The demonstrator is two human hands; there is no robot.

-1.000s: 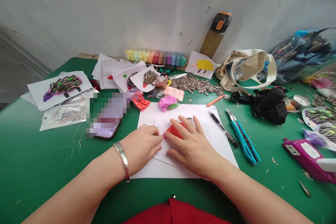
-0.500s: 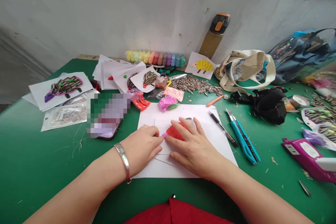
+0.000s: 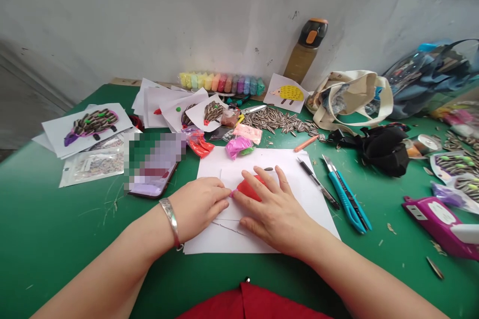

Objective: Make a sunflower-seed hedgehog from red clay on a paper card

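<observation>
White paper [image 3: 310, 219] lies on the green table, with a flat red clay shape [image 3: 251, 188] on a smaller sheet. My right hand [image 3: 271, 209] rests over that shape with its fingers spread, partly covering it. At the shape's left tip is a small bit of pink clay [image 3: 231, 194]. My left hand [image 3: 205, 204] touches this bit, its fingers pressed together around the fingertip area; how much clay it grips is hidden. One sunflower seed [image 3: 268, 169] lies just beyond my right fingers. Pink clay in a wrapper [image 3: 238, 146] sits behind the paper.
A pen [image 3: 318, 182] and a blue cutter [image 3: 346, 197] lie right of the paper. Behind are a seed pile [image 3: 280, 120], a bottle [image 3: 306, 52] and a hedgehog picture [image 3: 287, 92]. At the left are a phone [image 3: 159, 172] and a seed-covered hedgehog [image 3: 93, 124].
My left hand has shifted slightly left, and less of the pink bit shows. My right hand has barely moved and stays spread over the red shape.
</observation>
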